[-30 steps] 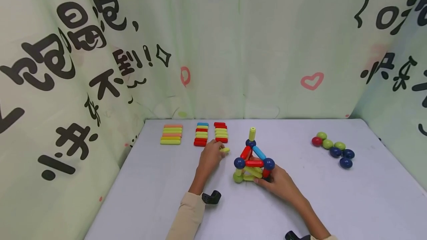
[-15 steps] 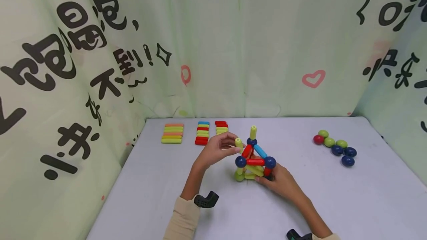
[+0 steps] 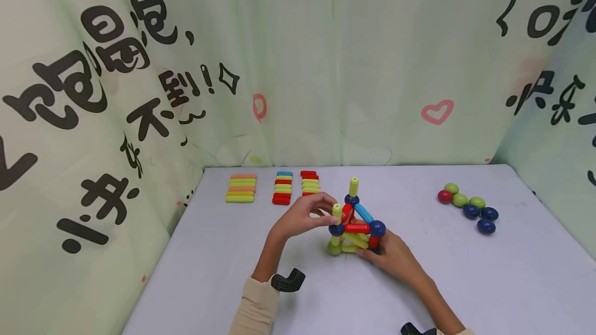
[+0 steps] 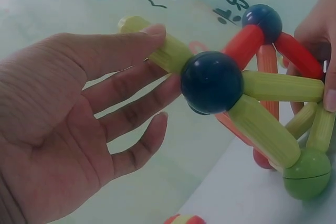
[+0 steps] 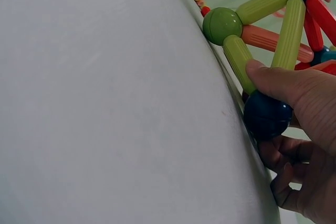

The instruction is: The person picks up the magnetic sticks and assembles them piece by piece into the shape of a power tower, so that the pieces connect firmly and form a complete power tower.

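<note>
Between the table's side edges [image 3: 168, 248] stands a frame [image 3: 356, 228].

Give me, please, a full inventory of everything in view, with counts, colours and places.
Table: 1, white, across the foreground.
Curtain: 1, pale green, behind the table.
Heart: 1, pinkish red, right half of curtain.
Left stick row: several, orange and yellow-green, far left.
Middle stick row: several, blue, red and yellow-green, beside it.
Right stick row: partly hidden, red and yellow-green.
Green balls: 3, far right.
Red ball: 1, beside them.
Blue balls: 3, dark, just nearer.
Toy frame: 1, multicoloured, mid-table.
Held stick: 1, yellow-green, at the frame's left.
Sleeves: 2, beige, bottom edge.
Left hand: 1, bare, pinching that stick.
Right hand: 1, bare, gripping the frame's lower right.
</note>
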### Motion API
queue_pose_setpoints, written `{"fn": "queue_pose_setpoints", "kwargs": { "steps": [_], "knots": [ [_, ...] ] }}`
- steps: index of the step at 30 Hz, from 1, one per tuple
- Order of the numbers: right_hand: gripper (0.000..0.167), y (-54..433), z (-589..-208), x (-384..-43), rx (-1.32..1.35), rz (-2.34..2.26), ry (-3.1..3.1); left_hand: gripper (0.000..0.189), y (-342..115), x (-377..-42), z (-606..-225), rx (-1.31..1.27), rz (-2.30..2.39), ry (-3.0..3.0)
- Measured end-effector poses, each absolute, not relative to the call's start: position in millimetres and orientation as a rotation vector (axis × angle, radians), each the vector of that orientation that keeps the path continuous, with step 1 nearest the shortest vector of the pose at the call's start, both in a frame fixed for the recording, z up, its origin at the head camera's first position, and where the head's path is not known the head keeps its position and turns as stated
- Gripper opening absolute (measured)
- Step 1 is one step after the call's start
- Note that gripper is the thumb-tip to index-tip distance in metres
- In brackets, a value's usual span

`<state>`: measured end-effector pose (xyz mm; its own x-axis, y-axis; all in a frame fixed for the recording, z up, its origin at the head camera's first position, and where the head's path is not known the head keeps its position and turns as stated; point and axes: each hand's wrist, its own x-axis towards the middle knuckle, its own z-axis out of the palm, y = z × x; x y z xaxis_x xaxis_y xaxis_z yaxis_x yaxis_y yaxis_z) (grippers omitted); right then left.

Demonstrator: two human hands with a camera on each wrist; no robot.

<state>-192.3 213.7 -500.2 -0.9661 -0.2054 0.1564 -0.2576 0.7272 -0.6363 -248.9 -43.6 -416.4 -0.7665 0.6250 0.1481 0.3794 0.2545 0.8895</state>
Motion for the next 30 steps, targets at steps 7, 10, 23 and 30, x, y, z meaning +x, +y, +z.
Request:
{"fn": "queue_pose_setpoints", "kwargs": {
  "steps": [7, 10, 23, 30],
  "knots": [
    [0.069, 212.1, -503.7, -192.8, 0.38, 1.106, -2.781, 0.027, -48.8, -259.4, -424.1, 0.904, 1.602, 2.282],
    [0.069, 211.0, -504.5, -192.4, 0.378, 1.156, -2.752, 0.025, -56.8, -267.8, -435.7, 0.711, 1.644, 2.45],
    [0.055, 208.7, -504.5, -191.3, 0.305, 1.244, -2.776, 0.037, -94.1, -282.9, -493.0, -0.18, 1.034, 3.103],
    [0.046, 208.6, -502.8, -191.0, 0.294, 1.216, -2.771, 0.037, -92.6, -287.0, -498.5, -0.207, 0.946, 3.089]
  ]
}}
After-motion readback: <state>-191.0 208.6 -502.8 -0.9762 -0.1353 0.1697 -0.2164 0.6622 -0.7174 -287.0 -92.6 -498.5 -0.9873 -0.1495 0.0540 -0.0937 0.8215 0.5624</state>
